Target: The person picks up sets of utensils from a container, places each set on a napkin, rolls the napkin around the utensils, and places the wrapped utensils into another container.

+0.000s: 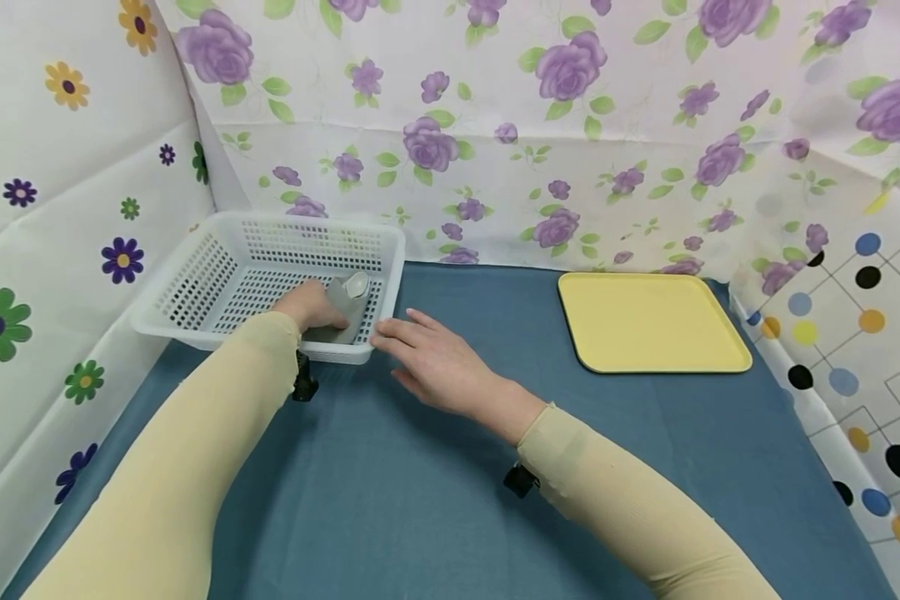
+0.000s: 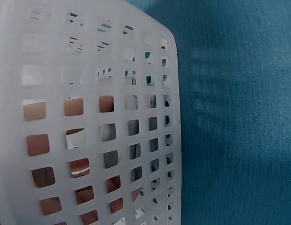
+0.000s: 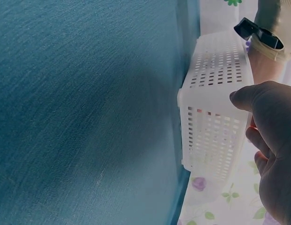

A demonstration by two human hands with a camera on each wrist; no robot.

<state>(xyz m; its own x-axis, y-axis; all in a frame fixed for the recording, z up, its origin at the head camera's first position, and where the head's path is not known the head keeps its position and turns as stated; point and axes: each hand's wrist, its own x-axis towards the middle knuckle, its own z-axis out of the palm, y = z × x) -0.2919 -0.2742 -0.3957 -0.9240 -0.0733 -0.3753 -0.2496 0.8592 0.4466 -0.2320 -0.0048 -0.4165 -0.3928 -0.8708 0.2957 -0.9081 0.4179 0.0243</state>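
Note:
A white perforated plastic basket (image 1: 217, 340) stands at the back left of the table. Inside its right part, my left hand (image 1: 311, 305) grips a grey, flat-sided thing (image 1: 354, 312) whose exact kind I cannot make out. A white rounded piece (image 1: 357, 285) shows at its upper end. Through the basket's holes in the left wrist view, fingers (image 2: 38, 145) appear around the grey thing (image 2: 108, 132). My right hand (image 1: 438, 364) is at the basket's front right corner, fingers extended and fingertips at the rim. In the right wrist view, its thumb (image 3: 246, 96) lies against the basket wall (image 3: 213, 101).
A yellow rectangular tray (image 1: 654, 323) lies at the back right on the blue tablecloth (image 1: 420, 508). Flowered white curtains (image 1: 495, 192) rise behind and on the left, and a dotted sheet (image 1: 862, 350) on the right.

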